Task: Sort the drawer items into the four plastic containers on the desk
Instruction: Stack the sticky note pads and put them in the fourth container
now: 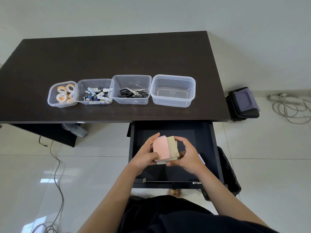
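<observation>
Over the open dark drawer (207, 148), both hands hold a stack of sticky-note pads (164, 149), pink on top, pale green beside and under it. My left hand (145, 154) grips the stack's left side, my right hand (186, 156) its right side. On the dark desk (117, 52) stand four clear plastic containers in a row: one with tape rolls (62, 94), one with batteries (94, 94), one with scissors (131, 91), and an empty one (172, 90) at the right.
A small white slip (202, 158) lies in the drawer by my right wrist. A black bag (243, 104) sits on the floor right of the desk, white cables (291, 108) beyond it. A grey cable (57, 167) runs over the tiles at the left.
</observation>
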The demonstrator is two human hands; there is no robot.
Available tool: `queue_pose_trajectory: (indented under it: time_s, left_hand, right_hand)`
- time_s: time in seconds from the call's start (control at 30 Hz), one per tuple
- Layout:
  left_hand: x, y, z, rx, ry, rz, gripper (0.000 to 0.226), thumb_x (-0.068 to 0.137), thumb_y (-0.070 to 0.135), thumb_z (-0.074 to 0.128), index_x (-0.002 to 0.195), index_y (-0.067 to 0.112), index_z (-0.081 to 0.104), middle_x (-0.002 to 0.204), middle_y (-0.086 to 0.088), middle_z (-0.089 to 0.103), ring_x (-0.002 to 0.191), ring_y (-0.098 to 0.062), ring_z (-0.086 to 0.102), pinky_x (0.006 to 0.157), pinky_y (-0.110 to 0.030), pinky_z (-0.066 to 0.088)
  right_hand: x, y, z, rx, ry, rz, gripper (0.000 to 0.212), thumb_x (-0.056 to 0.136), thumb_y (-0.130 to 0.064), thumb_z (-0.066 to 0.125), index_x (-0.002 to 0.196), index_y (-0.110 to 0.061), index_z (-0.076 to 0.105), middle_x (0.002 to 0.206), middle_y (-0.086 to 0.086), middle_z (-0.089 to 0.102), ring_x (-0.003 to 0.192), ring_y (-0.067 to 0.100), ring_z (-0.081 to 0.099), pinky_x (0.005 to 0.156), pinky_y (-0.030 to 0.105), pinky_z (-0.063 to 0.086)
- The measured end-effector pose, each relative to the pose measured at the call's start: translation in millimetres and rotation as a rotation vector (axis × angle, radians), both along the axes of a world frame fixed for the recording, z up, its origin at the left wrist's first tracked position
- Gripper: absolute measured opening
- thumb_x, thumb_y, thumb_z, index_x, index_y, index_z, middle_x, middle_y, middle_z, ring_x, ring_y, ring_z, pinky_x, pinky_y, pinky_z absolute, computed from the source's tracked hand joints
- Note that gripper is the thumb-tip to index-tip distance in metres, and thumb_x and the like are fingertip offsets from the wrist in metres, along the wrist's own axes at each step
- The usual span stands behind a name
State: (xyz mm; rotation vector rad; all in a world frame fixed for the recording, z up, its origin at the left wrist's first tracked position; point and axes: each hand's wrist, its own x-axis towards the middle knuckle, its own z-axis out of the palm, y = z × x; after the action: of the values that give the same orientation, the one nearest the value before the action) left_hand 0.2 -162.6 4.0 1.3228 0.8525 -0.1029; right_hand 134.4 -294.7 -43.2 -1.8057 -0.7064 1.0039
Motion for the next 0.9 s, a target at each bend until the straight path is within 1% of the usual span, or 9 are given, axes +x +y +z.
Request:
queue_pose_trajectory:
  time_s: [0.13, 0.2, 0.27, 0.3, 0.43, 0.57, 0.7, 0.83, 0.9]
  left_hand:
    - [-0.1, 1.2, 1.9, 0.008, 0.011, -0.055, 0.073, 0.085, -0.007, 0.053, 0.133, 0.045, 0.034, 0.120, 0.011, 0.044, 0.111, -0.015, 0.047, 0.081, -0.029, 0.056]
    - [-1.0, 1.3, 3.2, 0.002, 0.019, -0.085, 0.074, 0.084, -0.008, 0.053, 0.132, 0.045, 0.034, 0.122, 0.009, 0.044, 0.112, -0.016, 0.047, 0.080, -0.027, 0.055]
    - [-2.7, 0.6, 4.0, 0.006, 0.028, -0.106, 0.076, 0.083, -0.009, 0.053, 0.134, 0.044, 0.034, 0.127, 0.006, 0.043, 0.114, -0.017, 0.047, 0.080, -0.026, 0.055]
    - [-3.6, 0.0, 4.3, 0.006, 0.029, -0.109, 0.078, 0.082, -0.010, 0.053, 0.135, 0.043, 0.034, 0.129, 0.004, 0.043, 0.114, -0.018, 0.047, 0.078, -0.024, 0.054]
    - [-6.4, -1.8, 5.4, 0.008, 0.028, -0.105, 0.081, 0.080, -0.013, 0.050, 0.138, 0.041, 0.033, 0.134, 0.000, 0.043, 0.116, -0.019, 0.048, 0.069, -0.019, 0.051]
    - [-9.6, -1.0, 5.6, -0.016, 0.021, -0.069, 0.084, 0.082, -0.012, 0.051, 0.140, 0.044, 0.028, 0.131, 0.004, 0.045, 0.114, -0.019, 0.049, 0.078, -0.028, 0.055]
    - [-10.4, -1.1, 6.2, -0.024, 0.011, -0.031, 0.089, 0.083, -0.012, 0.049, 0.144, 0.045, 0.020, 0.131, 0.006, 0.048, 0.114, -0.018, 0.051, 0.087, -0.036, 0.053]
    - [-7.5, -3.5, 3.8, 0.020, 0.042, -0.023, 0.093, 0.085, -0.008, 0.054, 0.149, 0.035, 0.002, 0.140, 0.003, 0.043, 0.121, -0.019, 0.048, 0.093, -0.036, 0.049]
    - [-6.3, -5.0, 2.6, 0.088, 0.064, -0.049, 0.083, 0.085, -0.003, 0.057, 0.148, 0.029, 0.013, 0.138, -0.001, 0.045, 0.121, -0.017, 0.047, 0.094, -0.035, 0.050]
  right_hand:
    - [-0.6, -3.3, -1.0, -0.003, 0.027, 0.002, 0.106, 0.051, -0.015, 0.093, 0.137, -0.041, 0.035, 0.132, -0.019, 0.045, 0.086, 0.019, 0.063, 0.068, 0.027, 0.057]
    - [0.6, -4.1, -0.5, -0.031, 0.034, 0.031, 0.113, 0.051, -0.016, 0.093, 0.142, -0.041, 0.029, 0.132, -0.021, 0.042, 0.093, 0.015, 0.059, 0.074, 0.027, 0.057]
    - [1.4, -3.7, -0.6, -0.065, -0.004, 0.078, 0.110, 0.050, -0.021, 0.093, 0.139, -0.040, 0.031, 0.132, -0.017, 0.041, 0.105, 0.014, 0.055, 0.083, 0.032, 0.056]
    - [1.1, -3.3, -0.5, -0.077, -0.018, 0.092, 0.106, 0.049, -0.023, 0.093, 0.135, -0.040, 0.034, 0.132, -0.016, 0.041, 0.105, 0.016, 0.055, 0.084, 0.034, 0.056]
    - [-1.9, -1.9, 0.6, -0.100, -0.043, 0.113, 0.094, 0.048, -0.024, 0.092, 0.119, -0.041, 0.034, 0.122, -0.018, 0.044, 0.087, 0.017, 0.061, 0.071, 0.028, 0.056]
    - [-3.3, -2.2, 2.6, -0.092, -0.051, 0.097, 0.099, 0.049, -0.025, 0.092, 0.128, -0.039, 0.035, 0.118, -0.023, 0.047, 0.086, 0.019, 0.063, 0.074, 0.030, 0.056]
    - [-5.4, -2.2, 6.7, -0.051, -0.067, 0.056, 0.095, 0.050, -0.024, 0.093, 0.127, -0.038, 0.039, 0.115, -0.020, 0.055, 0.082, 0.017, 0.064, 0.071, 0.029, 0.058]
    - [-9.4, -2.7, 4.2, -0.010, -0.042, 0.002, 0.099, 0.056, -0.019, 0.091, 0.137, -0.037, 0.038, 0.126, -0.017, 0.052, 0.096, 0.015, 0.063, 0.077, 0.034, 0.059]
    - [-10.0, -2.4, 4.2, 0.004, -0.015, -0.008, 0.101, 0.060, -0.015, 0.089, 0.142, -0.037, 0.034, 0.118, -0.018, 0.056, 0.100, 0.016, 0.062, 0.079, 0.034, 0.059]
